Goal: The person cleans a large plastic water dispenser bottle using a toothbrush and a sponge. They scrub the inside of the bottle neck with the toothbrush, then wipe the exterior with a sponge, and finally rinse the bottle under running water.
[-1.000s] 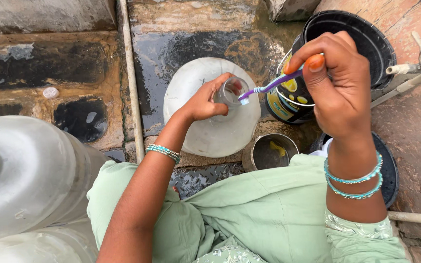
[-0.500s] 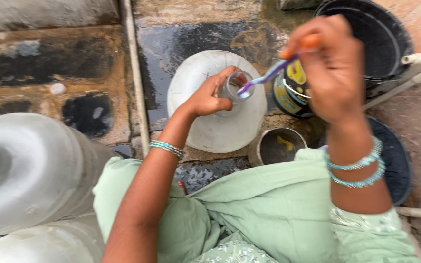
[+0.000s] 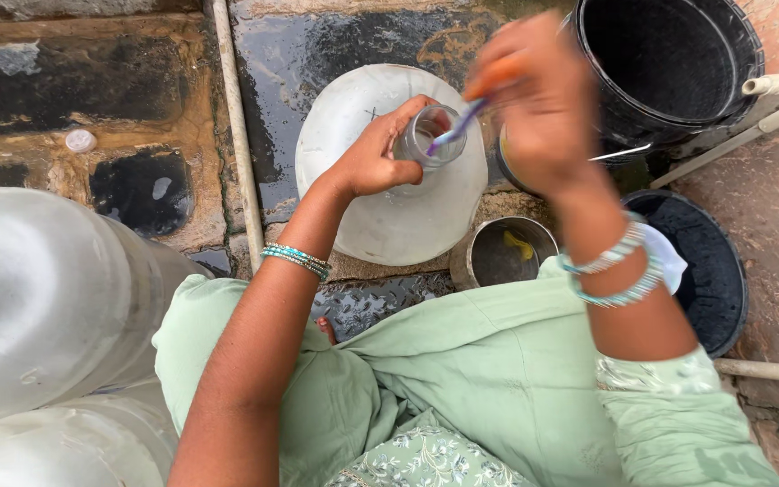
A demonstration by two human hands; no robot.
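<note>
A large translucent water jug [image 3: 380, 212] stands upright on the wet stone floor in front of me. My left hand [image 3: 373, 153] grips the jug's neck [image 3: 427, 137] just below the opening. My right hand [image 3: 534, 104], blurred, holds a toothbrush [image 3: 460, 122] with an orange and purple handle, its head poked into the jug's mouth.
A black bucket [image 3: 669, 63] sits at the upper right, with a black lid [image 3: 710, 271] lower right. A small metal cup [image 3: 502, 252] stands by my knee. Two big jugs [image 3: 38, 298] lie at the left. A white pipe [image 3: 234, 135] runs across the floor, and a small white cap [image 3: 80, 141] lies at the far left.
My right hand has swung the toothbrush from above the jug's mouth down into it. The view has shifted a little.
</note>
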